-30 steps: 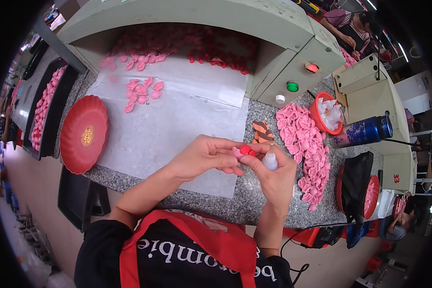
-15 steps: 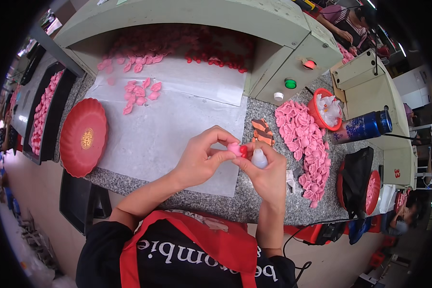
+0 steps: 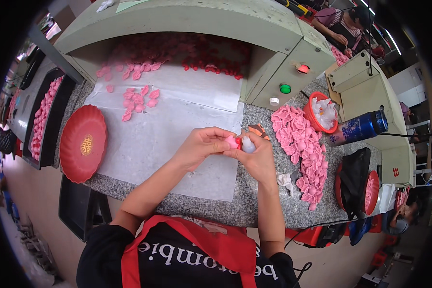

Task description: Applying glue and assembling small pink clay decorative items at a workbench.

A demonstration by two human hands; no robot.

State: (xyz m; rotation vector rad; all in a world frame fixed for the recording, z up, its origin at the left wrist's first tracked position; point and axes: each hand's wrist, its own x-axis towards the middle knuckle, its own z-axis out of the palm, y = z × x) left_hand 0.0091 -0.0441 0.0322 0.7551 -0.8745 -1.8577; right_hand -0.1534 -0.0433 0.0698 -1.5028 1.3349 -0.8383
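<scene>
Pink is the little petal piece (image 3: 233, 142), pinched in the fingertips of the left hand (image 3: 202, 145), just above the white sheet (image 3: 153, 139) on the grey stone worktop (image 3: 216, 211). The right hand (image 3: 259, 158) is curled shut around a small white squeeze bottle (image 3: 247, 144), and its tip touches the pink piece. Both hands meet in the middle, close to the body.

To do this well, I think the hands should stay steady and close, with a soft squeeze so only a tiny drop comes out.

To the right lies a long heap of pink petals (image 3: 302, 149), and past it a red bowl (image 3: 317, 113) and a blue bottle (image 3: 357, 128). To the left sits a red plate (image 3: 84, 144). Farther back, more petals (image 3: 137, 98) lie on the sheet.

The fingers hide most of the pink piece, so I cannot tell its full shape. The orange thing (image 3: 259, 129) behind the hands is hard to make out.
</scene>
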